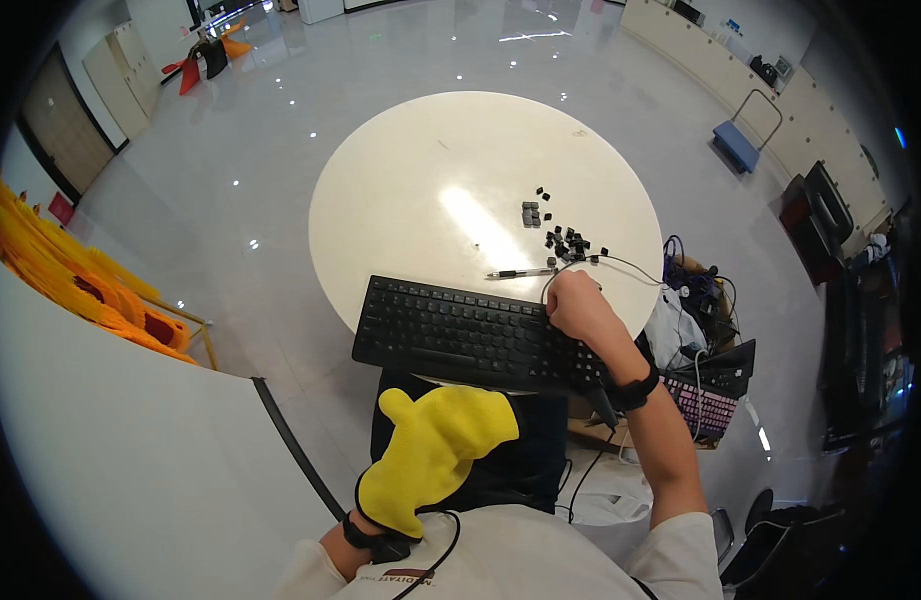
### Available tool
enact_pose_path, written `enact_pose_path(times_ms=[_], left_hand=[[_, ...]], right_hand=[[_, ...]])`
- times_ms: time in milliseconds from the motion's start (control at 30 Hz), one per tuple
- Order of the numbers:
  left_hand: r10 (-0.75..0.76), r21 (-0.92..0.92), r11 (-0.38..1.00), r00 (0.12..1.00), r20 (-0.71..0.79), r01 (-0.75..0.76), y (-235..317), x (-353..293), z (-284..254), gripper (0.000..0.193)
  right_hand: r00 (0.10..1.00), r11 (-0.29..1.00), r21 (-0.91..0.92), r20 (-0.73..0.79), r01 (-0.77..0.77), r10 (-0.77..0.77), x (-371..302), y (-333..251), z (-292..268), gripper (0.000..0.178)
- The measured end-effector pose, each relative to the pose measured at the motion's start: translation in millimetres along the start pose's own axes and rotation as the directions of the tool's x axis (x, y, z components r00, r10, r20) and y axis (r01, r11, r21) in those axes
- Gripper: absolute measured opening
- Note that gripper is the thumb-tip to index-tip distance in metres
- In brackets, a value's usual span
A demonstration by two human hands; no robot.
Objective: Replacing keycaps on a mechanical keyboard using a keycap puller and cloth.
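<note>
A black keyboard [451, 330] lies tilted along the near edge of the round white table. Over its upper right part my right hand [578, 303] is closed, fingers curled down at the keys. What they grip is hidden beneath the hand. Several switches or keys show bare on the keyboard's right end, below my wrist. My left hand is covered by a yellow knitted glove [436, 445] and rests on my lap, just below the keyboard; its fingers cannot be made out. Beyond my right hand lie a pile of loose black keycaps [569, 243] and a pen [519, 273].
Grey keycaps [532, 214] stand grouped on the table [411, 160]. A thin cable [629, 263] arcs past my right hand. Right of the table are tangled cables [716, 285] and a pink-keyed keyboard [699, 408]. A white surface [131, 440] stands at the left.
</note>
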State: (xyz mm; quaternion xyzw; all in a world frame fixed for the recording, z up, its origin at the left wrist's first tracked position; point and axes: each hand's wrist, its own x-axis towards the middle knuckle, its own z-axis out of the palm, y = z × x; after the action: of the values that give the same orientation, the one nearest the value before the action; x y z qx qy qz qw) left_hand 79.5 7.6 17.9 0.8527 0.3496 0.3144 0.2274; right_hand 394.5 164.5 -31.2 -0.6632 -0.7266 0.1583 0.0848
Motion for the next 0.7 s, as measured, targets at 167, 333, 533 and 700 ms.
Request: enact_pose_path(times_ms=[167,333,533,700], left_hand=[[-0.006,-0.017,1.000,1.000,0.000,0.006,2.8,-2.7,0.4,0.049],[0.028,-0.102,0.994,0.999,-0.042,-0.032,4.7,-10.3,5.2,0.050],[0.026,-0.031,0.999,0.998,-0.061,-0.027,8.3,-25.3,1.5,0.050],[0.016,0.067,0.998,1.000,-0.024,-0.015,-5.0,-31.9,1.5,0.048]], right_hand=[[1.000,1.000,0.016,0.022,-0.013,0.013,6.5,1.9,-2.5,0.008],[0.999,0.999,0.038,0.042,-0.018,0.016,4.7,7.4,-4.0,0.010],[0.986,0.969,0.194,-0.084,0.155,-0.141,-22.9,26.4,1.1,0.008],[0.996,0.934,0.358,-0.084,0.018,0.013,-29.8,29.0,0.3,0.015]])
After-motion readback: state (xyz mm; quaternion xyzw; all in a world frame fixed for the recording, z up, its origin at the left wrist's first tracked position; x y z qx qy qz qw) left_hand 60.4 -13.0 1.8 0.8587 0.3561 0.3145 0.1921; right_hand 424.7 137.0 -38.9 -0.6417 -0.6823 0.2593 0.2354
